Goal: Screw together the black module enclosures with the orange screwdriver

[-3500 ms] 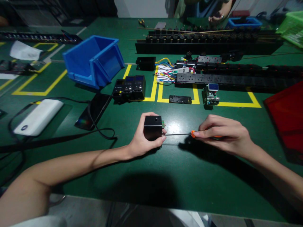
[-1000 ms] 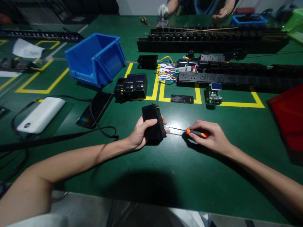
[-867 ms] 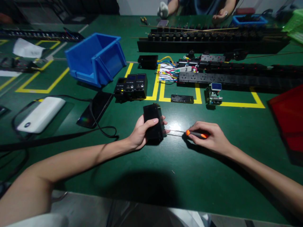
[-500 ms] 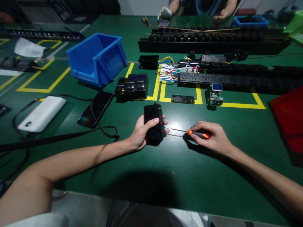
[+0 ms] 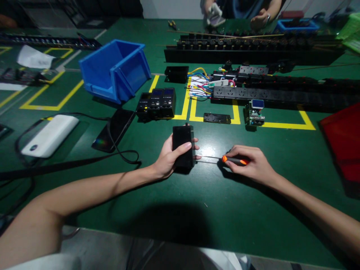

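Holding black box [image 5: 182, 150] in left hand [image 5: 168, 157] — screwdriver [image 5: 225, 159] in right hand [image 5: 251, 161].

In your left hand [image 5: 168, 157], the black box [image 5: 181, 137] has turned to show a long, broad face, and your thumb now lies across it. Your right hand [image 5: 253, 161] has come nearer the box, uncovering more of the screwdriver [image 5: 236, 161]. Opposite you, a co-worker's gloved hand [image 5: 213, 12] now holds the flat grey piece [image 5: 218, 22] that lay on the table [image 5: 253, 221].
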Action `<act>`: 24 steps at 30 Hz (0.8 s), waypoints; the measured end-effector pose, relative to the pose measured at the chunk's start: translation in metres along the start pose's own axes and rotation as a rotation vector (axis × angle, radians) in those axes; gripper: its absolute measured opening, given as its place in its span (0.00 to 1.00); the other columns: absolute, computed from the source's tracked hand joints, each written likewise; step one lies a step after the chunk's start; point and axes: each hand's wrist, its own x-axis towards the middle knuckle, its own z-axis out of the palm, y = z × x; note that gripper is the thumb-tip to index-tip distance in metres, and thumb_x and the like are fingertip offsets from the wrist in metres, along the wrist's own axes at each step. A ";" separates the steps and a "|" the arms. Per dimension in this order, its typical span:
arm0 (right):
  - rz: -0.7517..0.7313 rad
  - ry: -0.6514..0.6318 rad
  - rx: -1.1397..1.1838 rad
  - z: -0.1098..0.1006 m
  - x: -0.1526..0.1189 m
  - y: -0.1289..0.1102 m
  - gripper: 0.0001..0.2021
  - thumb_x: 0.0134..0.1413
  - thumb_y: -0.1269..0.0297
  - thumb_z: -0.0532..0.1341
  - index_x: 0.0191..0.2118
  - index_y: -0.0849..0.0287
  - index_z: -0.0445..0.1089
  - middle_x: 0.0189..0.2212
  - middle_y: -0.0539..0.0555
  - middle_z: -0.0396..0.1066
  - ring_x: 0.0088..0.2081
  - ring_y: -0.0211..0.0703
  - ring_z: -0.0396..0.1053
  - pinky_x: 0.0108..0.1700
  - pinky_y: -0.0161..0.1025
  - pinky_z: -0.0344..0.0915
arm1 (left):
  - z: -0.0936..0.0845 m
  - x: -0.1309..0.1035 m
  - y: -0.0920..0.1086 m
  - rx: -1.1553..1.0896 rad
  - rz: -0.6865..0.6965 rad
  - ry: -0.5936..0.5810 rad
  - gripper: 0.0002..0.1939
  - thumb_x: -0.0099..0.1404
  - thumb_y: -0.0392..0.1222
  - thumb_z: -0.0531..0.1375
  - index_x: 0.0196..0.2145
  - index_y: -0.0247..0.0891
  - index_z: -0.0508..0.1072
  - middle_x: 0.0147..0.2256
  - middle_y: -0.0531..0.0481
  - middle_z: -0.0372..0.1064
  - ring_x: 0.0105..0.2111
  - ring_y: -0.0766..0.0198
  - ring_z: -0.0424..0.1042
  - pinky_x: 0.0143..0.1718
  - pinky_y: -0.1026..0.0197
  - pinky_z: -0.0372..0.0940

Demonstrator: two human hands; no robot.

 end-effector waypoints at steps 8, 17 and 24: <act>0.014 -0.047 0.021 0.000 0.001 -0.002 0.04 0.56 0.65 0.66 0.34 0.61 0.77 0.28 0.53 0.76 0.29 0.39 0.73 0.31 0.35 0.66 | -0.002 -0.003 -0.001 0.029 0.030 -0.095 0.37 0.60 0.40 0.68 0.62 0.43 0.57 0.44 0.46 0.69 0.40 0.61 0.74 0.39 0.52 0.79; -0.276 -0.072 -0.117 -0.003 -0.004 0.000 0.07 0.62 0.67 0.64 0.45 0.60 0.74 0.33 0.57 0.76 0.33 0.43 0.73 0.34 0.40 0.68 | -0.003 -0.007 -0.003 0.038 0.038 -0.137 0.34 0.61 0.43 0.68 0.58 0.44 0.55 0.42 0.48 0.70 0.36 0.61 0.76 0.38 0.51 0.78; -0.523 -0.039 -0.572 -0.007 -0.016 0.008 0.07 0.62 0.70 0.63 0.41 0.53 0.77 0.29 0.53 0.78 0.25 0.41 0.67 0.26 0.41 0.61 | 0.000 -0.007 -0.001 0.026 -0.006 -0.101 0.31 0.58 0.45 0.70 0.52 0.37 0.60 0.41 0.45 0.71 0.35 0.60 0.76 0.36 0.51 0.78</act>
